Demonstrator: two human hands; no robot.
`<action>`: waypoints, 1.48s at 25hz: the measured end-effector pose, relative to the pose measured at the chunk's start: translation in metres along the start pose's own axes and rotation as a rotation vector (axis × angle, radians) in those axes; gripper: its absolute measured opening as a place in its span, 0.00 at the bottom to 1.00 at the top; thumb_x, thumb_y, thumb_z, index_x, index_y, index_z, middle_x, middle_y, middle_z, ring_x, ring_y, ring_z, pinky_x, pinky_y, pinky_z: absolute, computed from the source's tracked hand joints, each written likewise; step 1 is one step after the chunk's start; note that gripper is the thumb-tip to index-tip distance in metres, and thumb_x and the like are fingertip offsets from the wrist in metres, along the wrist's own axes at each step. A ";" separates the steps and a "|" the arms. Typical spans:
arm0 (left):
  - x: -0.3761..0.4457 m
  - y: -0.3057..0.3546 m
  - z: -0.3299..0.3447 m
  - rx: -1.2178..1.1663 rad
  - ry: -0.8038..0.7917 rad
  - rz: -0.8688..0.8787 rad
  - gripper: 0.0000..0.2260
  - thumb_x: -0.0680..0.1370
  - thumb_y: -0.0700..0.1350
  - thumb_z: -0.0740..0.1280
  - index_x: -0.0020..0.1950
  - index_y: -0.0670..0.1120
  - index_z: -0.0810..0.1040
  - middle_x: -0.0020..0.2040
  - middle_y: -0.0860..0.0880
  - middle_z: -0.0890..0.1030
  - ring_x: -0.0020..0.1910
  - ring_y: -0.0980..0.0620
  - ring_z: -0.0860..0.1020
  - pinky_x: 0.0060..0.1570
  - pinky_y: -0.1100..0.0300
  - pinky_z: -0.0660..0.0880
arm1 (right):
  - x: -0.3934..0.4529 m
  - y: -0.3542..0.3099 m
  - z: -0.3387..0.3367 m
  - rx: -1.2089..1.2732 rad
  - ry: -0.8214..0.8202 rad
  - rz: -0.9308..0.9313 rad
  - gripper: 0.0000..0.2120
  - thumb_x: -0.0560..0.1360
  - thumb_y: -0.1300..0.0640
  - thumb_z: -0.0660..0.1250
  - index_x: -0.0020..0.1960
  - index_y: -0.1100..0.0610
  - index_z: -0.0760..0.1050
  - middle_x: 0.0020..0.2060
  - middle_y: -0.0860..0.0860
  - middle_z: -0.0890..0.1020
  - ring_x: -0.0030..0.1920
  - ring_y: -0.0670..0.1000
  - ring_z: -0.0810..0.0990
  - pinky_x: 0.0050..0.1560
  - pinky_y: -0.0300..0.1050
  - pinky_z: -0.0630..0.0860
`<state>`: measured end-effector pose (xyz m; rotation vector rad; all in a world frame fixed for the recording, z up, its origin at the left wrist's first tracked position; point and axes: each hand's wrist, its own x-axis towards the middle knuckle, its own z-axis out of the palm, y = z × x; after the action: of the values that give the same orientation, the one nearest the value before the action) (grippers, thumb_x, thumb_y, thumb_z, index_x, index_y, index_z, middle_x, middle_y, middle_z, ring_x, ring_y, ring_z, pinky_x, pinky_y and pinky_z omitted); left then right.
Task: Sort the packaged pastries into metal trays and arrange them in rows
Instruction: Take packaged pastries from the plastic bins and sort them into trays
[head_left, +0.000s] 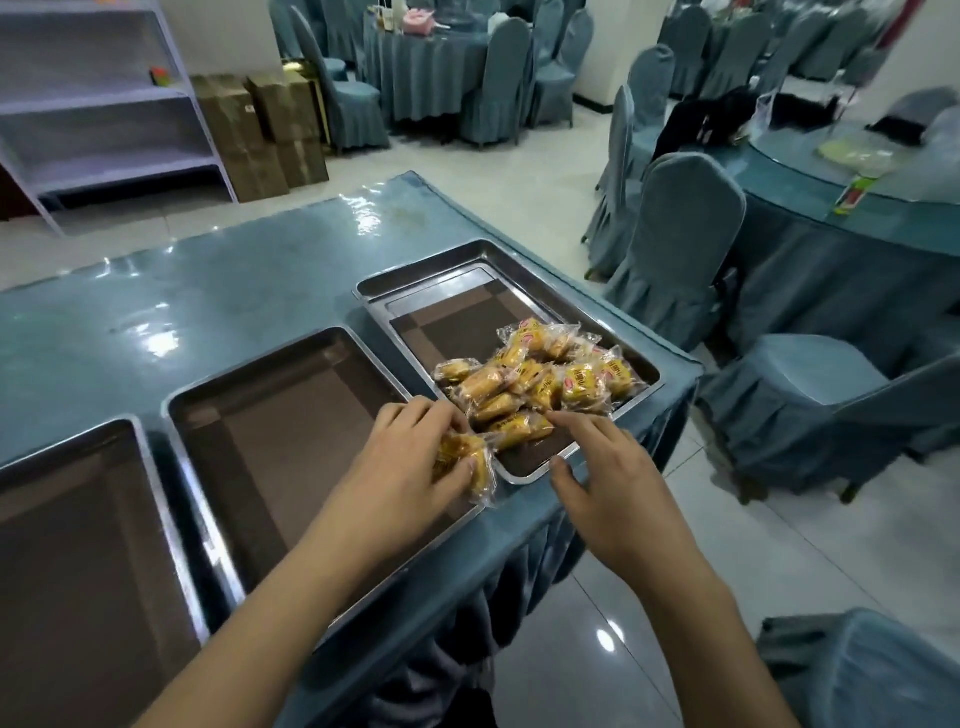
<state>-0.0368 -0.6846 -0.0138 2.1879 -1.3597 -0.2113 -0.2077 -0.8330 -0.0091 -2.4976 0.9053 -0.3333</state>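
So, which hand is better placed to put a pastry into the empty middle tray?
Left: the left hand already holds a pastry over the middle tray. The right hand is open by the pile.

Blue-covered chairs, white tiled floor

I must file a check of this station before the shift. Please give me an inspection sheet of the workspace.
Surface: long table under glossy blue-green cover.
Job's things: pile of yellow clear-wrapped pastries in right metal tray; middle metal tray and left metal tray hold no pastries.
Clutter: nothing seen.
Grippers: left hand grips wrapped pastries; right hand open, forefinger touching the pile.
Cables: nothing seen.
Surroundings: covered blue chairs, round tables, cardboard boxes, white shelf.
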 end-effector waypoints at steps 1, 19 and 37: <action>0.013 0.000 0.004 -0.007 -0.004 -0.010 0.11 0.79 0.57 0.66 0.59 0.59 0.70 0.57 0.61 0.71 0.59 0.57 0.65 0.61 0.57 0.70 | 0.012 0.007 -0.003 0.000 -0.005 0.004 0.22 0.82 0.50 0.64 0.75 0.42 0.66 0.67 0.41 0.73 0.66 0.47 0.71 0.68 0.50 0.71; 0.185 0.006 0.068 0.090 -0.072 -0.102 0.14 0.81 0.58 0.63 0.65 0.56 0.70 0.62 0.56 0.71 0.63 0.53 0.65 0.65 0.52 0.69 | 0.176 0.105 -0.024 -0.041 -0.113 0.020 0.21 0.82 0.51 0.62 0.74 0.44 0.67 0.68 0.45 0.73 0.68 0.49 0.71 0.70 0.53 0.69; 0.306 0.040 0.187 0.311 -0.012 -0.484 0.16 0.80 0.59 0.64 0.65 0.54 0.71 0.62 0.53 0.76 0.62 0.48 0.71 0.66 0.49 0.67 | 0.308 0.197 -0.038 -0.005 -0.321 -0.212 0.19 0.81 0.51 0.64 0.71 0.44 0.69 0.63 0.47 0.76 0.63 0.51 0.74 0.66 0.54 0.74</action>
<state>0.0017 -1.0318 -0.1030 2.7599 -0.8904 -0.1993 -0.0962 -1.1804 -0.0531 -2.5569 0.5168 0.0063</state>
